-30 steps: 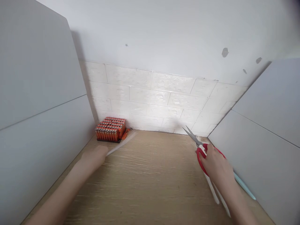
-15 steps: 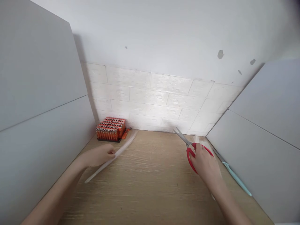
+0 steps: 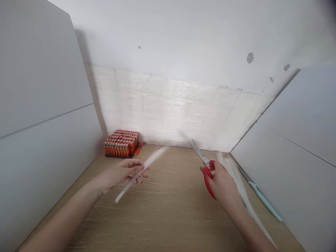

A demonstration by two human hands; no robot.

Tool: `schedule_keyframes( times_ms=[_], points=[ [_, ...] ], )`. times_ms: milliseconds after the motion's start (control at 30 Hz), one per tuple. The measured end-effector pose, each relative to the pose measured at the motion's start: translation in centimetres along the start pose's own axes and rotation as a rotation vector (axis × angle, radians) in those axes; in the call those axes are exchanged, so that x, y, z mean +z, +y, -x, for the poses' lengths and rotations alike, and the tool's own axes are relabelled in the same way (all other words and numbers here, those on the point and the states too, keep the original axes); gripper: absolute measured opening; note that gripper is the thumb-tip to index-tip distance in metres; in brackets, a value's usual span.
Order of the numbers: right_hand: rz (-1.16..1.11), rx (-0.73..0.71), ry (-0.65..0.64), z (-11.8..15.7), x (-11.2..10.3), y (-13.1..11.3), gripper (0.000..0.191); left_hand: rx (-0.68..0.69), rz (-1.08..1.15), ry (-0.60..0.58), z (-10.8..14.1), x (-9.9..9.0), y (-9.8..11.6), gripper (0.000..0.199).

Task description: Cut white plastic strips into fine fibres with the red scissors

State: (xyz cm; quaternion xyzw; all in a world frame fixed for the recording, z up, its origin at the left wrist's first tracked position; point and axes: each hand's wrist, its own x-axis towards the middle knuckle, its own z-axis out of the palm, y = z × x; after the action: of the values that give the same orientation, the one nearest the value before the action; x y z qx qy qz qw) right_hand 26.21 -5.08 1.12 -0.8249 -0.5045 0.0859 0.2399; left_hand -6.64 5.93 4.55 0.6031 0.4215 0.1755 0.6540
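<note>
My left hand (image 3: 131, 171) is closed around a bundle of thin, whitish translucent strands (image 3: 153, 157). The bundle's far end fans out loosely toward the wall, while its near end is bound in a narrow tip pointing down and left. In my right hand (image 3: 222, 182) is a pair of scissors (image 3: 200, 154) with red handles. Its metal blades are slightly parted and point up and left, apart from the bundle. More pale strands (image 3: 241, 185) lie on the tabletop beside and beyond my right forearm, which hides part of them.
Several orange batteries (image 3: 122, 143) stand packed in a block at the back left. A knife with a light-blue handle (image 3: 265, 201) lies along the right panel (image 3: 296, 175). A grey panel (image 3: 44, 140) bounds the wooden tabletop (image 3: 168, 217) on the left, and a white brick-pattern wall (image 3: 157, 105) behind.
My left hand has moved right with the strand bundle, its fingers now more visible around it. My right hand has shifted slightly left with the scissors, uncovering more of the pale strands.
</note>
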Motion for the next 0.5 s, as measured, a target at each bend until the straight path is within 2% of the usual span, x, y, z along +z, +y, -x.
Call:
schedule_keyframes(
  times_ms=[33,133,233,367,433,500],
  points=[
    [-0.081,-0.024,-0.006,0.0,0.3,0.1,0.029,0.018,0.032,-0.009,-0.1,0.6,0.0,0.061],
    [-0.368,-0.084,-0.071,-0.1,1.2,0.0,0.059,0.060,0.151,-0.035,-0.3,2.2,-0.2,0.063],
    [-0.649,-0.069,-0.250,0.2,1.9,-0.6,0.079,0.091,0.270,-0.029,-0.8,3.8,-0.9,0.066],
    [-0.893,0.045,-0.590,1.7,2.1,-1.6,0.082,0.119,0.389,0.008,-1.5,5.9,-2.0,0.072],
    [-0.973,0.054,-0.697,2.9,2.0,-2.1,0.080,0.134,0.433,0.020,-1.7,6.7,-2.5,0.073],
    [-1.020,0.010,-0.753,4.1,1.9,-2.7,0.081,0.154,0.458,0.029,-1.7,7.2,-2.8,0.072]
  ],
)
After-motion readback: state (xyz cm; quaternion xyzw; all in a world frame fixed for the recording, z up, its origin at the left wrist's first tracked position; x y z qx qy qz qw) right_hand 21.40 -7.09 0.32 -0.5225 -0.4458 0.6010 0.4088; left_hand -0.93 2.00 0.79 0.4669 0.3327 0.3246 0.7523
